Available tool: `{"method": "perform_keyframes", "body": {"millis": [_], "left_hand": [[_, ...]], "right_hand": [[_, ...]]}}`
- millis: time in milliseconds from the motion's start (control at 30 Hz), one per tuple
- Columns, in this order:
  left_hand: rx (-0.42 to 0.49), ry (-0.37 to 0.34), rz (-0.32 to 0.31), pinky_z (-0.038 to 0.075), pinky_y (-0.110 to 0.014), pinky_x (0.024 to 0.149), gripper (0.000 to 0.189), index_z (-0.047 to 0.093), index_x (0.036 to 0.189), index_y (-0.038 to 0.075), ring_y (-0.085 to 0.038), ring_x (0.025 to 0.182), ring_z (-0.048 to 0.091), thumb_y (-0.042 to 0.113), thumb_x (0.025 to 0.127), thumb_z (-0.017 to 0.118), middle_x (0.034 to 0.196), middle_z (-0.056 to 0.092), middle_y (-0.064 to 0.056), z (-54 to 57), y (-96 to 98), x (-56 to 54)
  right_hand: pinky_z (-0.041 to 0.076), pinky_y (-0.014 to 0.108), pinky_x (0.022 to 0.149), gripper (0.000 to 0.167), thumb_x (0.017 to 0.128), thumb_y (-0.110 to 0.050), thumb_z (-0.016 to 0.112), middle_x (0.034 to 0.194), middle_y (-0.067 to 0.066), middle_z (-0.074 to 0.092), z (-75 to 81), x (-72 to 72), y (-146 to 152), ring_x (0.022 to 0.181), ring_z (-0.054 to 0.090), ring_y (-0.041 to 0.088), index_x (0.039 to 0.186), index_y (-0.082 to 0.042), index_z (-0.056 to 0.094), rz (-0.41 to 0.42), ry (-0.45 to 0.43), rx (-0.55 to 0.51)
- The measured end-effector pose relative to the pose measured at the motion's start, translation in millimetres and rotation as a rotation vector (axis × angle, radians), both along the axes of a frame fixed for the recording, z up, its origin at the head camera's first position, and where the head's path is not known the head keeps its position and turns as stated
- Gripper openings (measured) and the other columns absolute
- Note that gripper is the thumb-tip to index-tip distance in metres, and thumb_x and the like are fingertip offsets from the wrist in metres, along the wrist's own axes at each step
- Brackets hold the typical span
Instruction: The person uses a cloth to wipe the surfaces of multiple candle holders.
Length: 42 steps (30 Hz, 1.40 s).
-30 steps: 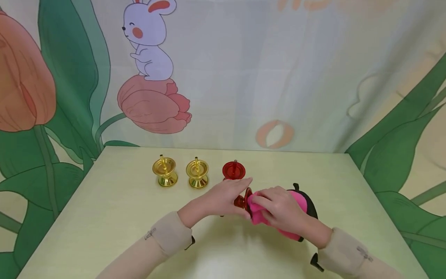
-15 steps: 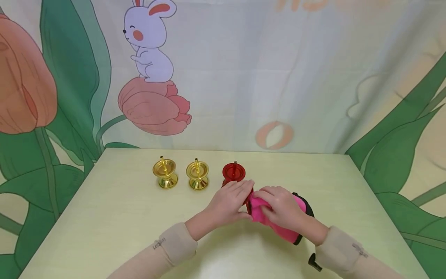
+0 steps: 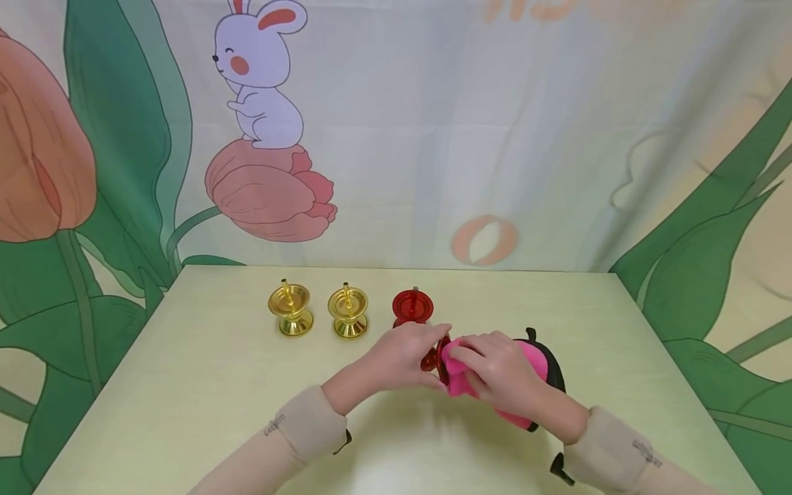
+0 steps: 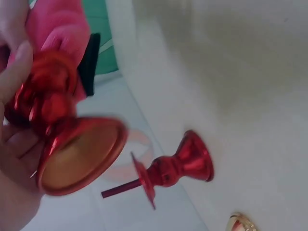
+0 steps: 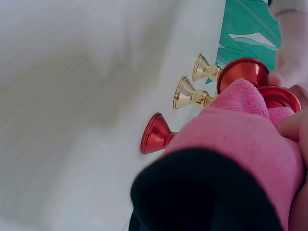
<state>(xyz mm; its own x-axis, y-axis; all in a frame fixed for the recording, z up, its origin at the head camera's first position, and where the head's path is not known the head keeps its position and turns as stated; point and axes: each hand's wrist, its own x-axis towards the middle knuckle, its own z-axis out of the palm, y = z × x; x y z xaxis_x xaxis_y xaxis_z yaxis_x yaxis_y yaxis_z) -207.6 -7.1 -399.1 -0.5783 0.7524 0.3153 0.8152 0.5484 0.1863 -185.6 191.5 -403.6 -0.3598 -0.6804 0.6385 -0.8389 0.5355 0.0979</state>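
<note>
My left hand [image 3: 399, 354] grips a shiny red candle holder [image 4: 79, 159], tipped on its side above the table, its hollow base facing the left wrist camera. My right hand [image 3: 504, 368] pinches a pink plush cloth [image 5: 236, 130] with a black border [image 5: 192, 187] and presses it against the dish of that holder. The cloth hides the holder's spike and part of its dish. Just beyond my left hand, a second red candle holder [image 3: 412, 304] stands upright, its base partly covered by the hand in the head view.
Two gold candle holders [image 3: 289, 302] stand upright in a row left of the standing red one, near the far edge of the pale table [image 3: 204, 385]. A curtain [image 3: 383, 137] printed with a rabbit and tulips hangs behind.
My left hand closed in over the red candle holder, then drew back a little, showing more of it again. The cloth in my right hand dipped and rose, staying at the dish.
</note>
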Motion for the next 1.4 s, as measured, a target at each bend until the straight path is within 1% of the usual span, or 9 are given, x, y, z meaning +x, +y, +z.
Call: {"method": "perform_keyframes", "body": {"millis": [200, 300, 433, 633, 767, 933, 1033, 1267, 1400], "left_hand": [[0.079, 0.498, 0.061, 0.042, -0.032, 0.093, 0.078, 0.05, 0.123, 0.005, -0.015, 0.109, 0.054, 0.052, 0.064, 0.071, 0.12, 0.058, -0.004, -23.5, 3.8, 7.3], [0.103, 0.372, 0.042, 0.04, -0.032, 0.094, 0.081, 0.048, 0.125, 0.006, -0.014, 0.112, 0.052, 0.053, 0.063, 0.07, 0.123, 0.055, -0.003, -23.0, 1.4, 5.1], [0.049, -0.003, 0.02, 0.039, -0.031, 0.096, 0.086, 0.042, 0.13, 0.007, -0.015, 0.113, 0.05, 0.055, 0.064, 0.069, 0.126, 0.052, -0.001, -5.1, -3.2, -2.0], [-0.059, -0.374, -0.028, 0.046, -0.018, 0.073, 0.079, 0.044, 0.125, 0.009, -0.006, 0.08, 0.054, 0.051, 0.064, 0.071, 0.1, 0.06, 0.003, 12.3, -3.6, -8.9], [0.025, -0.344, -0.014, 0.041, -0.013, 0.062, 0.072, 0.047, 0.117, 0.009, -0.004, 0.07, 0.048, 0.045, 0.062, 0.075, 0.085, 0.055, 0.007, 5.1, 1.0, -6.6], [0.052, 0.023, -0.002, 0.044, -0.018, 0.08, 0.077, 0.045, 0.118, 0.007, -0.009, 0.094, 0.052, 0.051, 0.062, 0.073, 0.102, 0.057, 0.004, -4.9, 3.4, 0.7], [0.033, 0.11, -0.018, 0.044, -0.023, 0.084, 0.079, 0.045, 0.119, 0.006, -0.01, 0.093, 0.055, 0.054, 0.062, 0.07, 0.103, 0.058, 0.004, -4.2, 0.8, -0.2], [-0.113, -0.302, -0.004, 0.047, -0.021, 0.078, 0.09, 0.038, 0.132, 0.007, -0.007, 0.089, 0.055, 0.054, 0.063, 0.07, 0.105, 0.061, 0.003, 8.8, -7.8, -9.8], [-0.08, -0.406, -0.014, 0.046, -0.019, 0.077, 0.084, 0.043, 0.128, 0.008, -0.006, 0.087, 0.055, 0.053, 0.062, 0.072, 0.105, 0.062, 0.004, 8.4, -8.8, -10.4]], "right_hand": [[0.049, 0.029, 0.06, 0.032, 0.061, -0.004, 0.067, 0.084, 0.002, 0.064, -3.8, -2.5, 3.9, 0.071, 0.061, 0.015, 0.093, -0.01, 0.064, -0.079, -0.069, -0.039], [0.048, 0.029, 0.06, 0.032, 0.061, -0.003, 0.068, 0.084, 0.001, 0.064, -5.7, -2.5, 6.1, 0.07, 0.061, 0.014, 0.092, -0.01, 0.064, -0.078, -0.069, -0.019], [0.048, 0.029, 0.059, 0.022, 0.069, -0.006, 0.065, 0.084, 0.002, 0.063, -5.6, -1.3, 6.7, 0.071, 0.06, 0.016, 0.091, -0.01, 0.064, -0.034, -0.036, 0.002], [0.044, 0.027, 0.055, 0.023, 0.088, -0.015, 0.04, 0.083, 0.004, 0.063, -4.6, 2.1, 0.2, 0.068, 0.059, 0.018, 0.087, -0.011, 0.062, 0.018, 0.061, 0.016], [0.044, 0.028, 0.056, 0.017, 0.081, -0.009, 0.047, 0.085, 0.004, 0.063, -3.9, 0.8, 1.5, 0.069, 0.059, 0.018, 0.087, -0.01, 0.062, 0.016, 0.017, -0.008], [0.048, 0.03, 0.06, 0.031, 0.062, -0.002, 0.065, 0.087, 0.003, 0.064, -5.5, -3.2, 5.4, 0.072, 0.061, 0.016, 0.092, -0.009, 0.064, -0.025, -0.084, -0.057], [0.048, 0.029, 0.062, 0.031, 0.062, -0.002, 0.067, 0.086, 0.002, 0.064, -6.2, -3.9, 6.2, 0.073, 0.061, 0.015, 0.092, -0.009, 0.065, -0.032, -0.109, -0.05], [0.048, 0.029, 0.061, 0.014, 0.079, -0.009, 0.052, 0.084, 0.004, 0.063, -7.7, -1.7, 0.7, 0.073, 0.06, 0.017, 0.087, -0.012, 0.062, 0.047, 0.004, 0.019], [0.045, 0.027, 0.059, 0.024, 0.086, -0.016, 0.038, 0.084, 0.004, 0.062, -7.3, -1.5, -2.7, 0.071, 0.058, 0.017, 0.088, -0.013, 0.062, 0.063, 0.042, 0.013]]}}
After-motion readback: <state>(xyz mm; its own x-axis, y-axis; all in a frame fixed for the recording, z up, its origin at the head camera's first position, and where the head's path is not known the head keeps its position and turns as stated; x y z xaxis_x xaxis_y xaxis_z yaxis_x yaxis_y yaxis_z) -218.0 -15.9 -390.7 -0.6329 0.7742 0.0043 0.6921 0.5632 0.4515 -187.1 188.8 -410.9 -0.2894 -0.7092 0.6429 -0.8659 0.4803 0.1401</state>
